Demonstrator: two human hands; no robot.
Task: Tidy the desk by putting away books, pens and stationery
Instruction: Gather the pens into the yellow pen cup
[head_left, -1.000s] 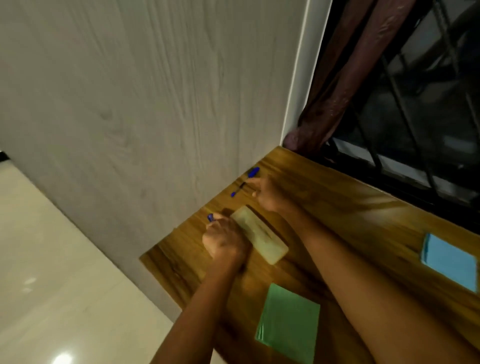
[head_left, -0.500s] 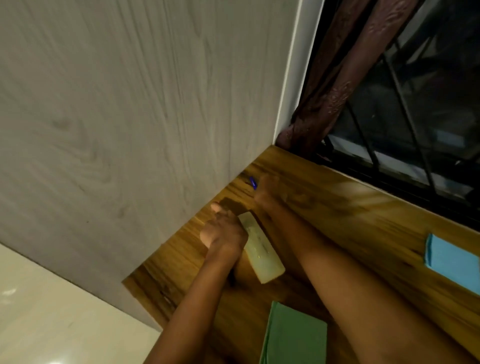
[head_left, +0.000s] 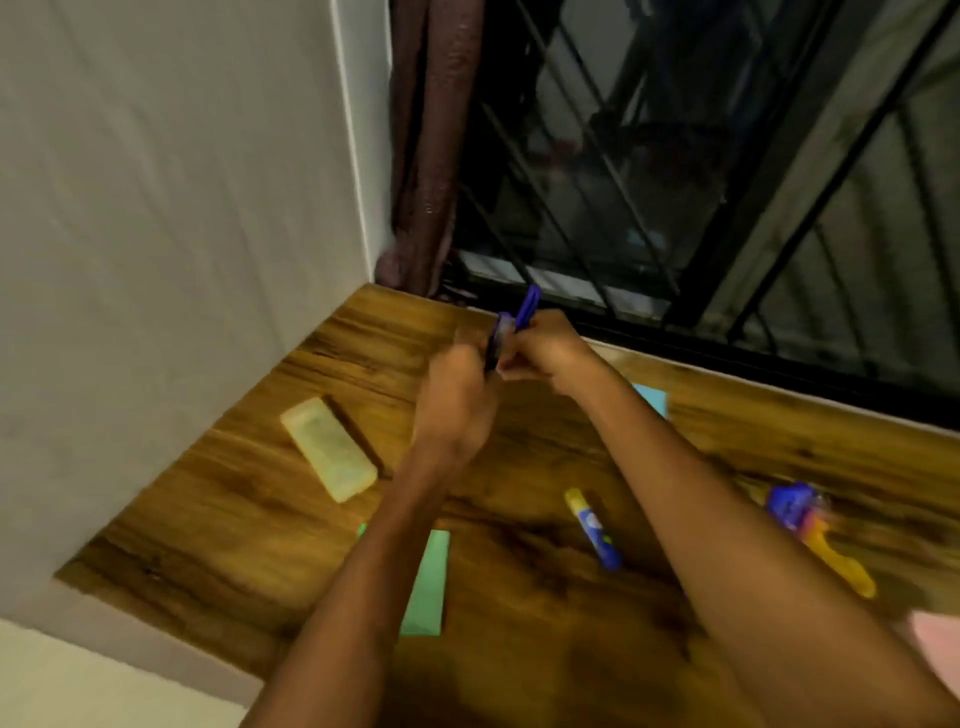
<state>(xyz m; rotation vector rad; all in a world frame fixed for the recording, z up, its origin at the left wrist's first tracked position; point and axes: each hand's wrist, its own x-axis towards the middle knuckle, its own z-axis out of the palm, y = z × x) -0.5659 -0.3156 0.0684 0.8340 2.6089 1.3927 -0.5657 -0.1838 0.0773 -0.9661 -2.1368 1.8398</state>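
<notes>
Both my hands are raised above the wooden desk (head_left: 249, 509) near its far edge. My right hand (head_left: 545, 348) grips a blue pen (head_left: 527, 306) that sticks up toward the window. My left hand (head_left: 457, 400) holds a second blue pen (head_left: 497, 338) right beside it; the two pens touch or cross between the hands. A pale yellow case (head_left: 330, 449) lies flat on the desk to the left, apart from both hands.
A green pad (head_left: 428, 587) lies under my left forearm, a blue pad (head_left: 652, 397) peeks out behind my right arm. A yellow-and-blue glue stick (head_left: 595, 527), a blue and orange-yellow item (head_left: 815, 530) and a pink thing (head_left: 935, 649) lie to the right. Wall left, barred window behind.
Both hands left the desk near the wall and the case, lifted the blue pens and brought them together in the air. The view swung right, showing more of the desk.
</notes>
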